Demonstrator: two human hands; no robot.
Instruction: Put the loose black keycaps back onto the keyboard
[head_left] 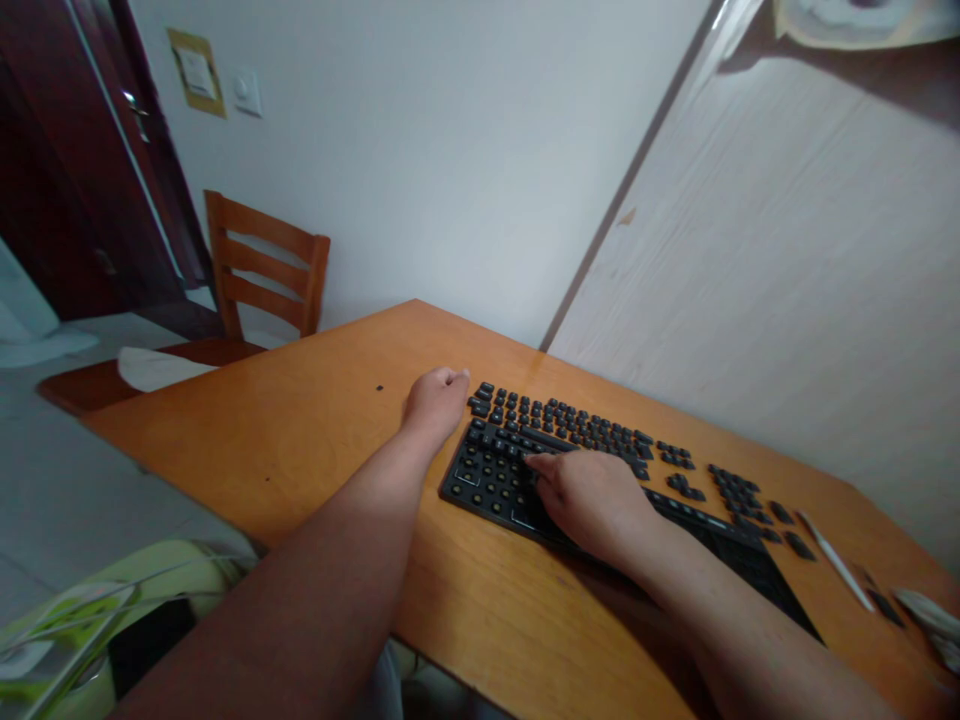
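A black keyboard [495, 500] lies at a slant on the wooden table, many of its key positions bare and some keycaps fitted along its upper rows. My right hand [592, 500] rests over its left half, index fingertip down on the upper rows and the other fingers curled in. Whether a key is pinched there is hidden. Beyond the keyboard's far edge, loose black keycaps [592, 425] lie in keyboard-like rows. My left hand [439, 400] is closed beside the left end of these rows, thumb on top; anything inside it is out of sight.
A small black piece [379, 388] lies on the table [300, 420], left of my left hand. A white stick-like tool [836, 562] and dark pieces are at the right. A wooden chair [270, 265] stands by the far left edge; a wall [465, 180] borders the back.
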